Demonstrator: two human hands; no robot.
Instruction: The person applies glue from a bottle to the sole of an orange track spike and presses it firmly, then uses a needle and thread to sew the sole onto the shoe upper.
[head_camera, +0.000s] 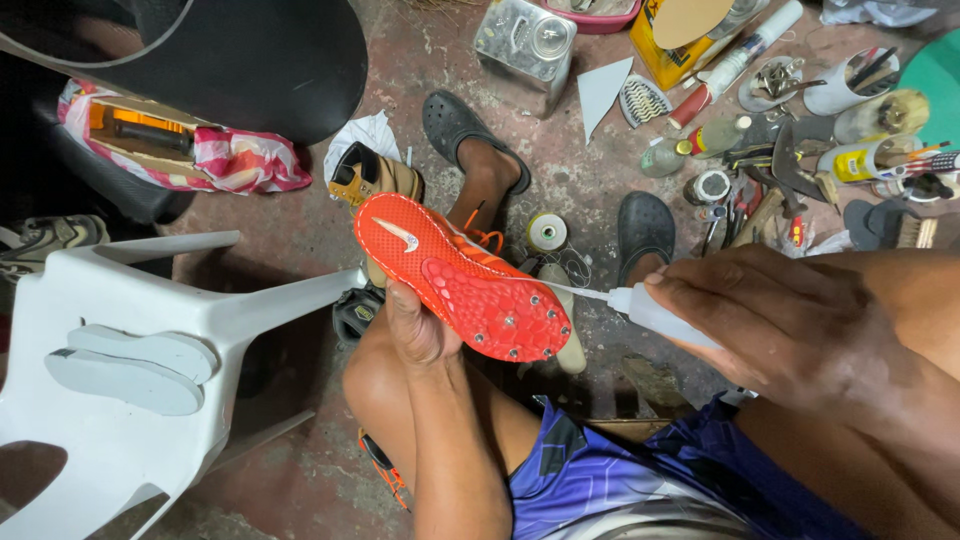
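My left hand (415, 325) grips an orange spiked sports shoe (460, 275), sole turned up toward me, above my knee. My right hand (790, 320) holds a white squeeze bottle (655, 310) whose thin nozzle touches the sole's right edge near the spike plate. Orange laces hang behind the shoe. My feet in dark clogs (465, 125) rest on the floor beyond.
A white plastic chair (150, 330) lies overturned at left with grey sole cutouts (130, 365) on it. A metal can (525, 45), a yellow box (665, 50), bottles, brushes and hand tools (800, 150) crowd the stained floor at top right. A thread spool (546, 232) sits between my feet.
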